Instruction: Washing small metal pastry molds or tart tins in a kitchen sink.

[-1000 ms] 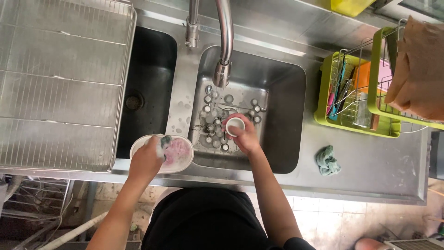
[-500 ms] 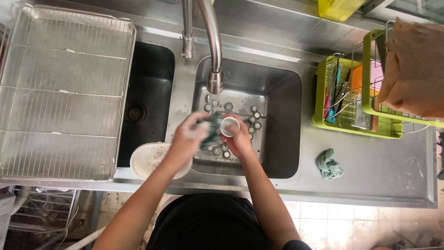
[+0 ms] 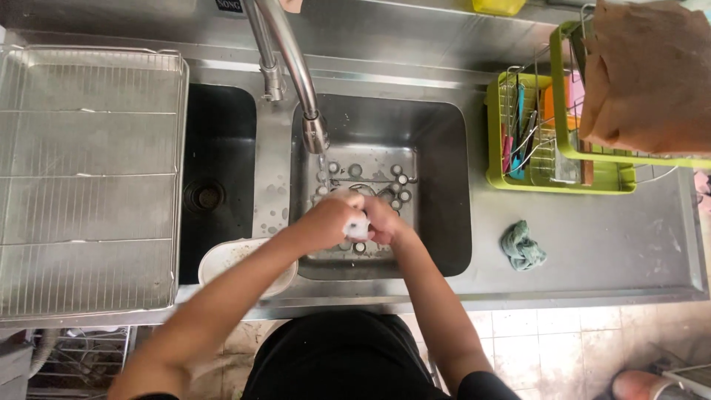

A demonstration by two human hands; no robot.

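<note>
- The left hand (image 3: pixel 326 221) and the right hand (image 3: pixel 385 220) are meeting over the right basin of the steel sink (image 3: pixel 444 185), just below the spout of the tap (image 3: pixel 296 67).
- Between them they are holding a small white thing (image 3: pixel 358 227); only a little of it is showing, so I cannot tell what kind of thing it is.
- The fingers of both hands are curling closely around this thing, and the two hands are touching each other.
- A thin stream of water (image 3: pixel 322 169) is falling from the tap, just beside the left hand.
- A perforated metal plate (image 3: pixel 370 167) is lying in the bottom of the basin, under the hands.
- A white bowl (image 3: pixel 237 259) is sitting at the front edge of the sink, partly under the left forearm.
- The left basin (image 3: pixel 215 170) is looking dark, with a round drain in it.
- A wire rack tray (image 3: pixel 89 178) is lying on the worktop (image 3: pixel 615 244), at the far left.
- On the right, a green dish drainer (image 3: pixel 563 133) is holding colourful utensils, and a brown cloth (image 3: pixel 652 74) is hanging over it.
- A crumpled grey-green rag (image 3: pixel 522 246) is lying on the worktop in front of the drainer, well apart from the hands.
</note>
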